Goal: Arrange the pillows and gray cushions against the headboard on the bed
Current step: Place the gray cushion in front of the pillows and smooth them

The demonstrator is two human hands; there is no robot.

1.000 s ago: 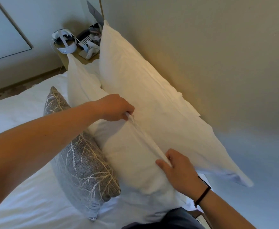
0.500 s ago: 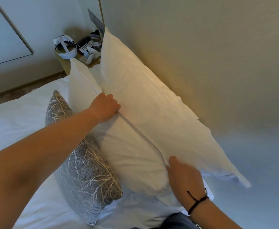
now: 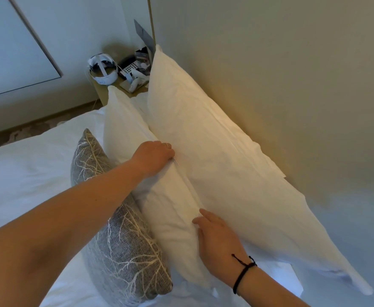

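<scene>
A large white pillow (image 3: 221, 156) leans upright against the beige headboard (image 3: 281, 74). In front of it stands a second white pillow (image 3: 166, 207). My left hand (image 3: 154, 155) grips this front pillow's top edge, fingers curled over the seam. My right hand (image 3: 217, 238), with a black cord on the wrist, lies on the same pillow lower along that edge, fingers curled onto the fabric. A gray cushion (image 3: 122, 240) with a pale branch pattern leans on the front pillow's near face, under my left forearm.
White bedding (image 3: 26, 173) covers the bed to the left. A nightstand (image 3: 115, 85) past the pillows carries a white headset (image 3: 103, 70), a phone and small items. Pale wall panels (image 3: 15, 52) stand beyond.
The front pillow has been pushed closer against the back pillow. My left hand slid a little further along its top edge and my right hand shifted onto its near end.
</scene>
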